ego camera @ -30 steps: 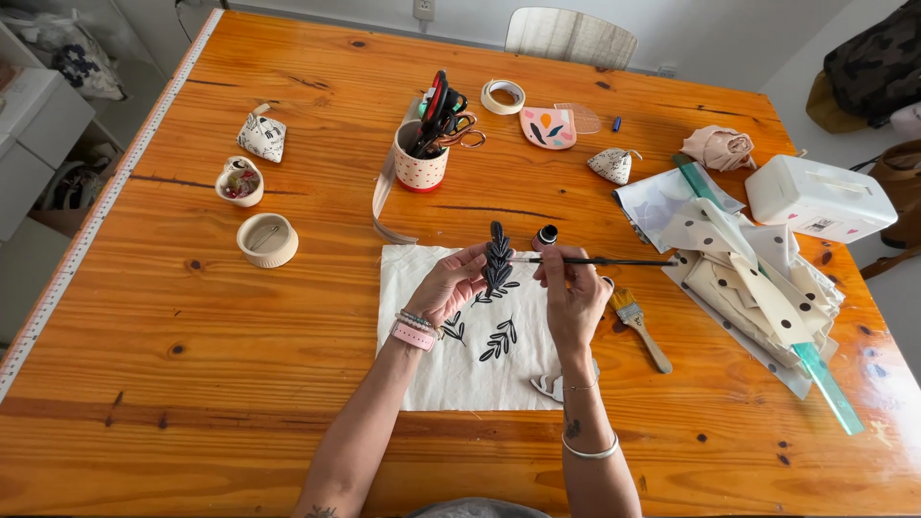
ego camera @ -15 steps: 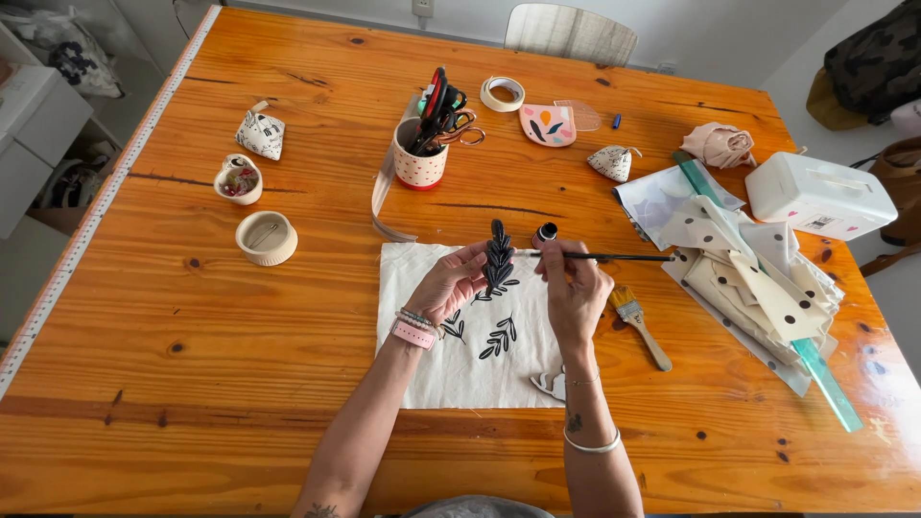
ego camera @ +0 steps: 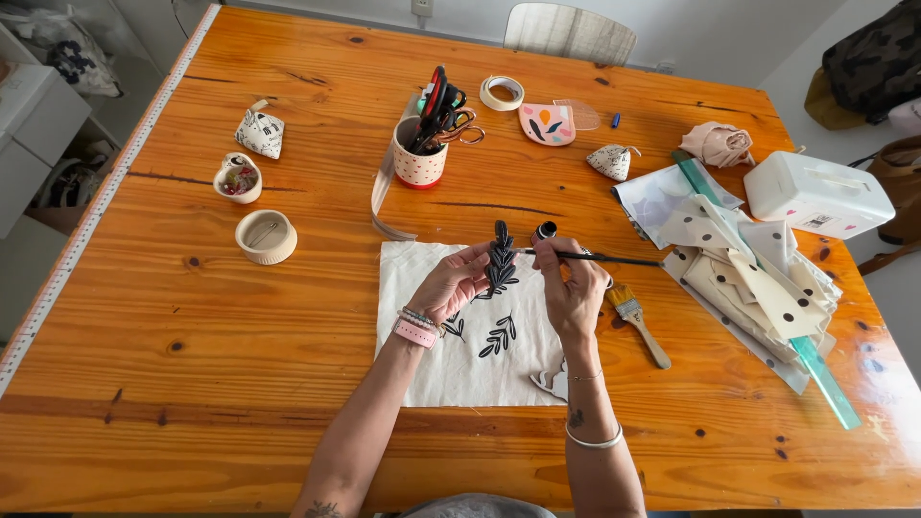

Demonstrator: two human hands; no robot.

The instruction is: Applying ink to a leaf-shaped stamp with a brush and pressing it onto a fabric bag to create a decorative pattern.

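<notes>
Step in hand: loading dark paint onto a leaf-shaped stamp (ego camera: 500, 257), judged from brush tip meeting stamp above a cloth that already bears printed sprigs.
Far left of the grip: two small cream bowls (ego camera: 266, 236) and a patterned fabric pouch (ego camera: 259, 132), well apart from both hands.
Up and left of the grip: dotted cup of scissors (ego camera: 422, 153), standing upright, with a tape roll (ego camera: 502, 92) beyond it.
Left hand (ego camera: 451, 284): fingers pressed together on the lower edge of the stamp, pinching it and holding it raised above the cloth, dark face toward the brush.
Task's thing, location: the stamp sits between the two hands, just above the top edge of the white cloth (ego camera: 451, 369).
Below the grip: two dark leaf sprigs (ego camera: 499, 338) printed on the cloth.
Right hand (ego camera: 571, 288): fingers closed in a pen-style pinch around the thin brush (ego camera: 595, 257); the handle runs out to the right, the tip touches the stamp or lies just beside it.
Just above the right hand: small dark paint pot (ego camera: 546, 230).
Right of the grip: flat wooden-handled brush (ego camera: 637, 321) on the table, near the wrist.
Far right: heap of dotted paper pieces (ego camera: 758, 273), green ruler (ego camera: 825, 379), white box (ego camera: 815, 195).
Next move calls for: even coverage of the stamp face, then a steady, level press onto bare cloth, clear of the existing sprigs.
</notes>
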